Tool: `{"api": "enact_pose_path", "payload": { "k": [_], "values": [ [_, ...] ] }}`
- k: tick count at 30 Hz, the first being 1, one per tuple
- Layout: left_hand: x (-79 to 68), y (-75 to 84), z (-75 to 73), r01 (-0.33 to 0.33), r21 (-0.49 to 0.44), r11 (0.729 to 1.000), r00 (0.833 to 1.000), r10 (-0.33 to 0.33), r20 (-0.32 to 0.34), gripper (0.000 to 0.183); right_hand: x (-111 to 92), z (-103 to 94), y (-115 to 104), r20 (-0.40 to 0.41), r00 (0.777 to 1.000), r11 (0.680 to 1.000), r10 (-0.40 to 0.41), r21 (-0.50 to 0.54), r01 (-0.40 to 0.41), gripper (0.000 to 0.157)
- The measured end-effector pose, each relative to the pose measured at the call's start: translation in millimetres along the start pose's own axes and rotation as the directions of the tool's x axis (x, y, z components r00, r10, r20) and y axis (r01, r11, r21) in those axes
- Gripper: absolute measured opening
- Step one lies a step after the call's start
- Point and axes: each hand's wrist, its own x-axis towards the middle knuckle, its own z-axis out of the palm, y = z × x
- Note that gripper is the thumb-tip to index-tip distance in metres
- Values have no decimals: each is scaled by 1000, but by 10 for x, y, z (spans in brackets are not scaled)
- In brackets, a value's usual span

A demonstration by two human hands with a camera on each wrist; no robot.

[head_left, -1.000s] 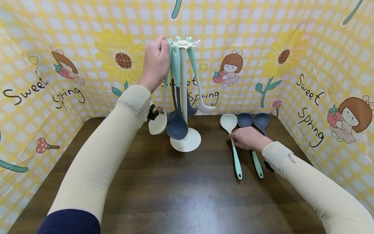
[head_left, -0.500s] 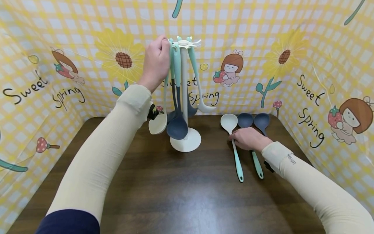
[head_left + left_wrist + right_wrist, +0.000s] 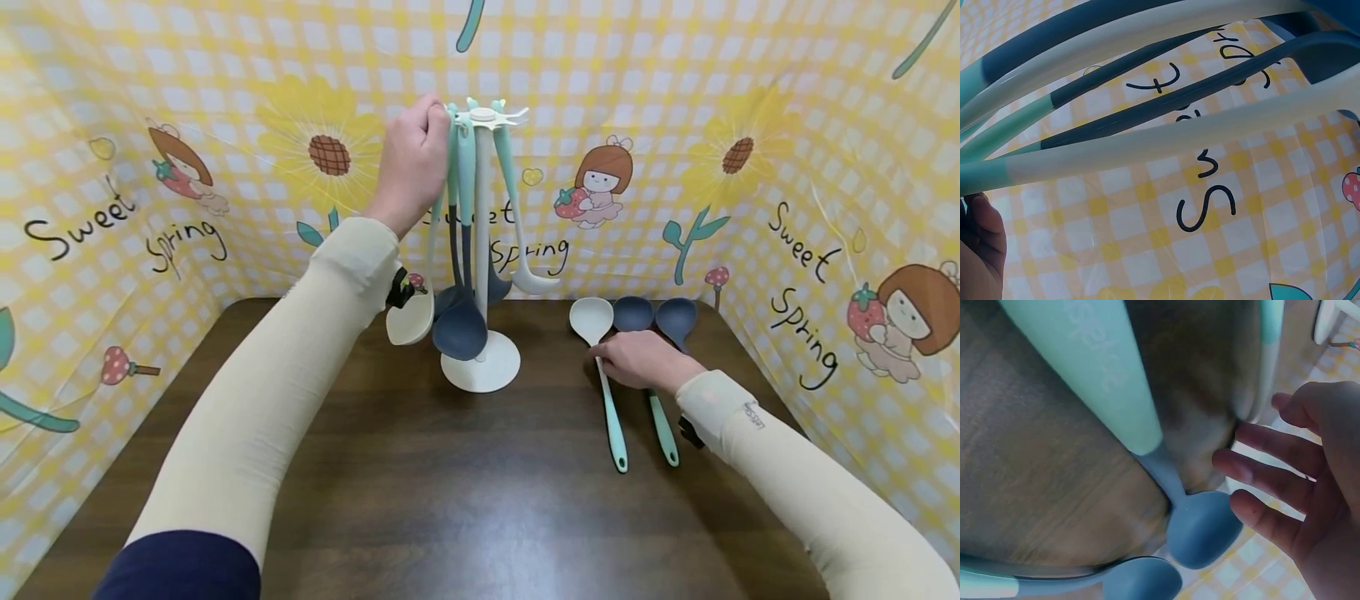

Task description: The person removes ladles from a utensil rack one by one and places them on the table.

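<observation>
My left hand (image 3: pixel 412 162) is up at the top of a white utensil rack (image 3: pixel 498 377). It grips the mint handle end of a hanging white ladle (image 3: pixel 411 321); its fingertips are mostly hidden. In the left wrist view that ladle's pale shaft (image 3: pixel 1147 142) runs from beside the hand. Lower right, my right hand (image 3: pixel 647 358) pinches the neck of another white ladle (image 3: pixel 591 320) lying on the table, its mint handle toward me. Two dark blue ladles, one nearer (image 3: pixel 633 313) and one farther right (image 3: pixel 677 320), lie beside it, partly covered by the hand.
Several utensils hang on the rack, among them a dark blue ladle (image 3: pixel 461 329) in front and a white one (image 3: pixel 532 282) at right. At its right side a rack arm (image 3: pixel 516 117) sticks out bare. Patterned cloth (image 3: pixel 330 67) walls the brown table (image 3: pixel 420 483) at back and sides.
The lying white ladle's handle end has shifted slightly right and toward me. Both hands keep their places, while the head view has tilted a little.
</observation>
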Motion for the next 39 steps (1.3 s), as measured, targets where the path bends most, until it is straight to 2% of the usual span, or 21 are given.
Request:
{"api": "enact_pose_path", "payload": {
  "k": [4,9,12,15,18,21,24,28,32,37,39],
  "values": [
    [-2,6,31,-5,5,1000,1000,5,10,31,0,-61,-31,-84,996,1000,5,17,-3,28],
    [-9,6,16,13,4,1000,1000,-13,-2,31,98,-314,-183,-179,984,1000,-8,20,12,21],
    [-11,5,6,14,8,1000,1000,-14,-11,31,186,-492,-294,-247,969,999,-9,33,18,20],
    [-17,6,6,18,8,1000,1000,-18,-10,31,284,-644,-394,-338,941,998,3,59,18,20],
    [-21,9,9,25,7,1000,1000,-25,-6,31,394,-781,-483,-433,901,996,35,84,2,22],
    [-23,15,8,28,8,1000,1000,-28,-3,31,506,-914,-562,-491,867,993,88,116,-35,24],
    [-22,25,4,33,12,999,999,-33,-1,31,619,-1035,-623,-492,857,982,156,168,-83,29],
    [-22,31,-2,43,14,999,999,-43,-1,31,771,-1162,-670,-446,861,953,245,274,-129,39],
    [-24,33,2,45,9,999,999,-45,-1,31,890,-1246,-698,-416,859,923,298,356,-147,45],
    [-30,34,7,40,1,999,999,-40,0,31,995,-1304,-728,-444,844,917,301,378,-128,26],
    [-30,33,3,33,5,999,999,-33,-4,31,1030,-1328,-743,-467,834,917,295,385,-109,23]
  ]
}}
